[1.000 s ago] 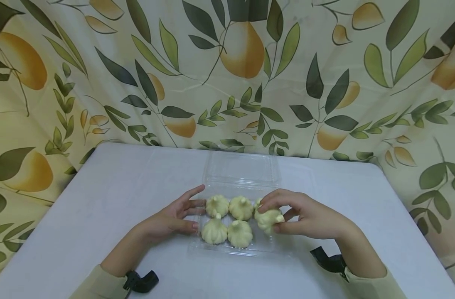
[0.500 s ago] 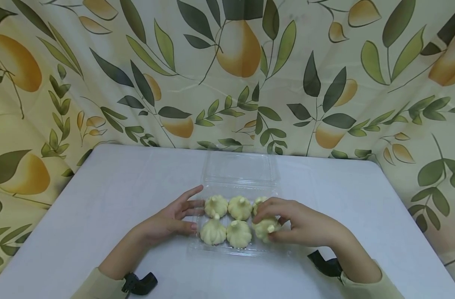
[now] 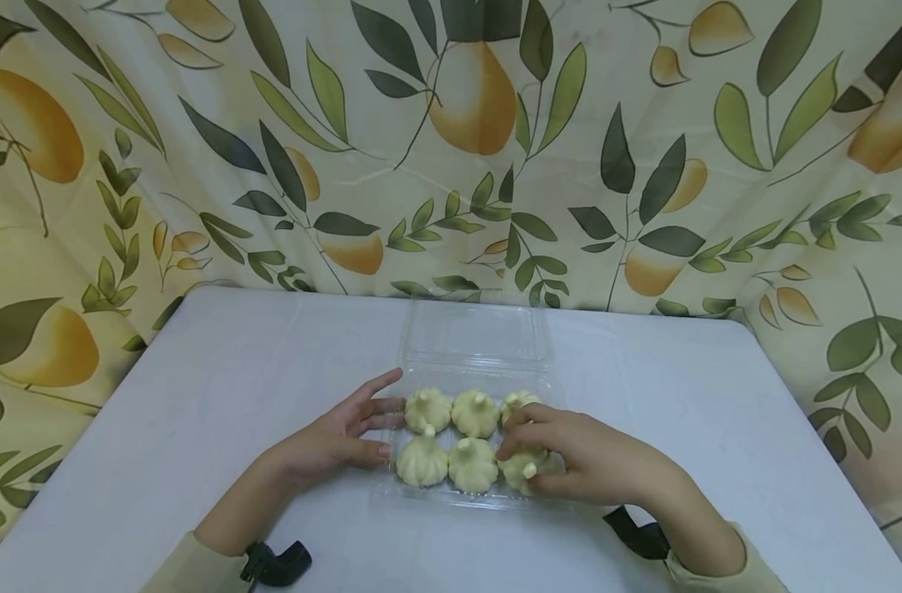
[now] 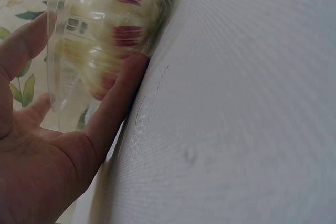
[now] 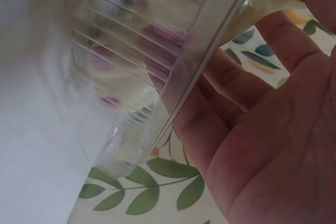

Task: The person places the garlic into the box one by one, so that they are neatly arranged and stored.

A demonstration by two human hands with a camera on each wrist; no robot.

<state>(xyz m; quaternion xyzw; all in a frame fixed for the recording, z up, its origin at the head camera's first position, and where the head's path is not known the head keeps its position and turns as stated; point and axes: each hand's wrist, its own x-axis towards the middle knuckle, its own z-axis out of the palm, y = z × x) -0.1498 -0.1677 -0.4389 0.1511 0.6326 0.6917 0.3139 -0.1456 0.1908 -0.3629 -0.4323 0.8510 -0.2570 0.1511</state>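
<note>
A clear plastic clamshell box (image 3: 458,500) holds pale garlic bulbs in two rows. My right hand (image 3: 595,457) reaches over its right side and pinches the front right garlic bulb (image 3: 516,472) between thumb and fingers, low in the box. Behind those fingers, the back right bulb (image 3: 520,400) is partly covered. My left hand (image 3: 339,432) stays at the left wall with fingers spread and fairly straight; in the left wrist view a finger touches the box (image 4: 58,85). Purple-streaked bulb undersides show through the plastic in both wrist views. The right wrist view shows the pinched bulb only in part.
The box's clear lid (image 3: 474,329) is raised back toward the far table edge. A white cloth covers the table (image 3: 258,354). Behind it hangs a fruit-and-leaf patterned curtain (image 3: 451,206). Black wrist mounts (image 3: 276,563) sit by both sleeves.
My right hand has lowered the garlic bulb toward the viewer and slightly left, into the front right spot of the box. My left hand has stayed at the box's left side.
</note>
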